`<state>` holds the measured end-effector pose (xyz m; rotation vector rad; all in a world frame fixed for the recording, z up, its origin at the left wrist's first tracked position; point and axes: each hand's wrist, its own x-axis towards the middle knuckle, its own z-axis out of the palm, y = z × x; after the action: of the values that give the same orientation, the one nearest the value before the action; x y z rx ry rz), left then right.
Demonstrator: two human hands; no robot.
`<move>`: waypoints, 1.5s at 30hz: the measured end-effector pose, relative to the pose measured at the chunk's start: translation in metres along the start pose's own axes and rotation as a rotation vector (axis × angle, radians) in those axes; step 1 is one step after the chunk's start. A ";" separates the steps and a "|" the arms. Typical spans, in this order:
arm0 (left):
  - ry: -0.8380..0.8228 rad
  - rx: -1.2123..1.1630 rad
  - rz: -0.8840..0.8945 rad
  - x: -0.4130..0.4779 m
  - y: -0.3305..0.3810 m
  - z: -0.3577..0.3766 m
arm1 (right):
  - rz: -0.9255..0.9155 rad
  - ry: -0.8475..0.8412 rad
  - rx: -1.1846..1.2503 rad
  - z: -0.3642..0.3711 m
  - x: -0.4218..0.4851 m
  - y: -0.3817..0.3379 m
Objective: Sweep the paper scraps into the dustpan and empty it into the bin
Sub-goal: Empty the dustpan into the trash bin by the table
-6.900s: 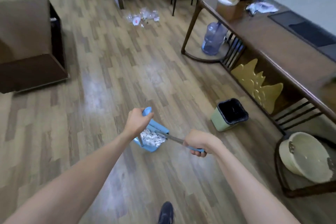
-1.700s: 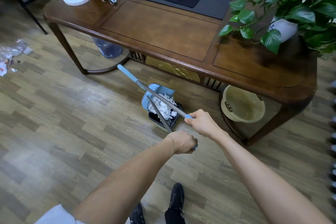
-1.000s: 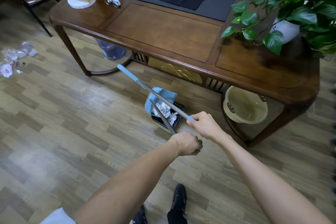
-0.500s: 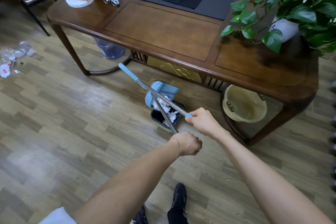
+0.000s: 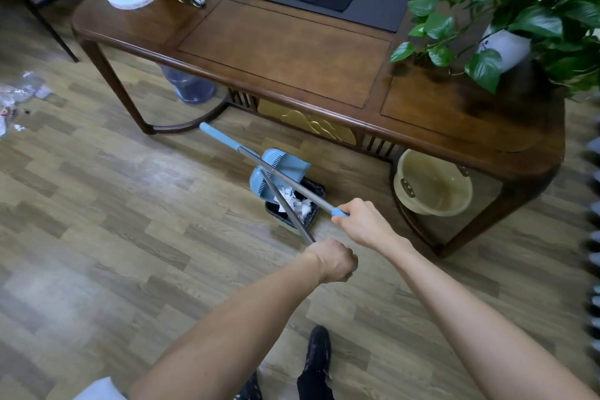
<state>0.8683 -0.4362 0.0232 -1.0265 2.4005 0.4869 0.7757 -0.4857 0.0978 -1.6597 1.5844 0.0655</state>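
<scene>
Head view: the left hand has a clenched grip on the near end of a grey metal handle that runs far-left to the blue dustpan. The right hand grips the blue-tipped broom handle, which crosses over the first. The dustpan is tipped over the black-lined bin on the floor, with white paper scraps at the bin's mouth. Just beyond stands the wooden surface; a beige basin sits under it to the right.
</scene>
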 end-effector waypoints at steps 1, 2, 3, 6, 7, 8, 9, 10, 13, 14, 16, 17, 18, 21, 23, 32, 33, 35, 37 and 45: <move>0.003 -0.006 0.005 -0.001 0.000 -0.001 | -0.014 -0.001 0.006 0.000 0.001 0.000; 0.005 -0.008 0.004 -0.002 0.000 -0.002 | -0.036 -0.003 0.022 0.000 0.002 -0.001; 0.005 -0.009 0.001 -0.002 0.000 -0.003 | -0.049 -0.004 0.043 0.001 0.002 -0.001; -0.026 -0.038 -0.027 0.000 -0.001 -0.007 | -0.025 0.006 0.110 0.001 0.000 0.005; -0.032 -0.044 -0.037 -0.001 -0.003 -0.009 | -0.016 0.007 0.132 -0.001 0.000 0.007; -0.029 -0.054 -0.038 -0.002 -0.006 -0.011 | -0.015 0.007 0.146 -0.003 0.001 0.008; -0.011 -0.063 -0.042 -0.003 -0.009 -0.015 | -0.018 0.011 0.154 -0.006 0.003 0.009; 0.014 -0.064 -0.052 -0.006 -0.013 -0.019 | -0.017 0.024 0.160 -0.008 0.004 0.011; 0.131 -0.113 -0.126 -0.015 -0.032 -0.033 | 0.009 0.098 0.131 -0.008 0.013 0.022; 0.178 -0.154 -0.160 -0.018 -0.041 -0.038 | 0.033 0.133 0.098 -0.007 0.016 0.027; 0.287 -0.255 -0.212 -0.026 -0.060 -0.045 | 0.089 0.188 0.045 -0.004 0.026 0.039; 0.348 -0.312 -0.242 -0.029 -0.070 -0.049 | 0.127 0.201 0.034 -0.002 0.033 0.048; 0.410 -0.382 -0.291 -0.034 -0.081 -0.053 | 0.175 0.193 0.043 0.001 0.039 0.055; 0.621 -0.551 -0.451 -0.046 -0.115 -0.063 | 0.323 0.182 0.118 0.014 0.055 0.081; 0.723 -0.638 -0.538 -0.051 -0.136 -0.069 | 0.418 0.173 0.169 0.023 0.059 0.097; 0.818 -0.758 -0.755 -0.053 -0.182 -0.088 | 0.626 -0.050 0.526 0.059 0.046 0.127; 0.804 -0.773 -0.760 -0.052 -0.185 -0.089 | 0.619 -0.054 0.537 0.062 0.046 0.127; 0.785 -0.797 -0.761 -0.050 -0.189 -0.092 | 0.620 -0.067 0.539 0.066 0.052 0.128; 0.772 -0.810 -0.755 -0.047 -0.191 -0.095 | 0.635 -0.094 0.525 0.069 0.060 0.125; 0.731 -0.822 -0.767 -0.041 -0.201 -0.105 | 0.667 -0.164 0.471 0.093 0.069 0.117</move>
<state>1.0122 -0.5960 0.1062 -2.7158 2.0354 0.9357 0.7354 -0.4726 -0.0611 -0.7124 1.7913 0.1532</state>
